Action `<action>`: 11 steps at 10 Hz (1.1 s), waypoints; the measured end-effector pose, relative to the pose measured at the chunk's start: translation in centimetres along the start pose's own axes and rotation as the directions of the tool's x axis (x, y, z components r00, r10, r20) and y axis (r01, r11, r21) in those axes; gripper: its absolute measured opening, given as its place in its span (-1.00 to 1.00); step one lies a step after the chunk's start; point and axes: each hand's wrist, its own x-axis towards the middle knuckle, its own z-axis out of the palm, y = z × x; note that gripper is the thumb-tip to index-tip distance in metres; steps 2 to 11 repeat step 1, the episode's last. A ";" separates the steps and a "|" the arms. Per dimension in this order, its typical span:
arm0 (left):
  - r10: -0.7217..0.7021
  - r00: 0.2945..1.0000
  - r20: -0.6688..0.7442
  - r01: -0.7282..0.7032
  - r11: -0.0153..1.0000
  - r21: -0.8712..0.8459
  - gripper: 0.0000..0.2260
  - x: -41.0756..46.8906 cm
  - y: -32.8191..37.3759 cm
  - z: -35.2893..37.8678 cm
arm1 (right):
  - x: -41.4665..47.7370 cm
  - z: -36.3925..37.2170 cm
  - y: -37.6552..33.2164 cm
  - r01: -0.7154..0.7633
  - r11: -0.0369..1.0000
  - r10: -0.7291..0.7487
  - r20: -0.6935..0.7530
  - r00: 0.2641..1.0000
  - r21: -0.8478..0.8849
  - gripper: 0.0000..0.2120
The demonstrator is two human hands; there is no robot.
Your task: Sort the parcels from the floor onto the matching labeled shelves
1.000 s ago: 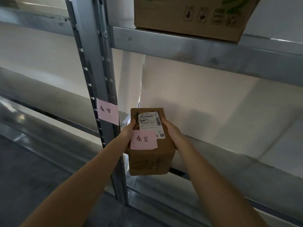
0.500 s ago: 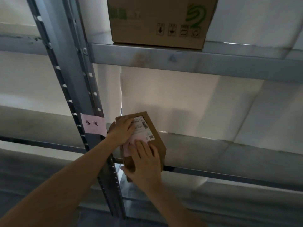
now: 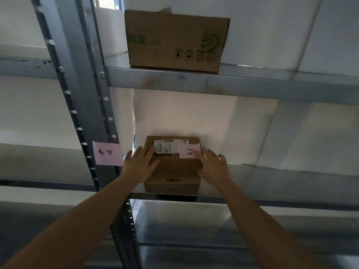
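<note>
I see a small brown parcel (image 3: 172,167) sitting on the middle shelf (image 3: 252,199), at its left end, just right of the grey upright post (image 3: 85,105). Its near end reaches the shelf's front edge. A white shipping label (image 3: 167,146) and a pink note (image 3: 189,150) with handwriting lie on its top face. My left hand (image 3: 140,165) lies flat, fingers spread, on the parcel's top left corner, with the thumb stretched across the cardboard. My right hand (image 3: 212,167) is also spread open, palm against the parcel's right edge, and its fingertips touch the pink note. Neither hand is closed around anything. A second pink note (image 3: 107,153) with similar handwriting is stuck to the post, just left of my left hand. On the shelf above (image 3: 194,80) stands a larger cardboard box (image 3: 174,39) with green print and handling symbols, near that shelf's front edge. The wall behind is white
</note>
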 end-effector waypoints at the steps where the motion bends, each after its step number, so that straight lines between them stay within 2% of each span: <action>1: -0.046 0.997 -0.066 0.047 0.999 0.006 -0.44 -0.6 0.3 -1.7 | -1.3 -1.6 -0.6 -0.039 0.999 0.039 0.003 0.999 -0.020 -0.35; 11: -0.046 0.997 -0.066 0.047 0.999 0.006 -0.44 -0.6 0.3 -1.7 | -1.3 -1.6 -0.6 -0.039 0.999 0.039 0.003 0.999 -0.020 -0.35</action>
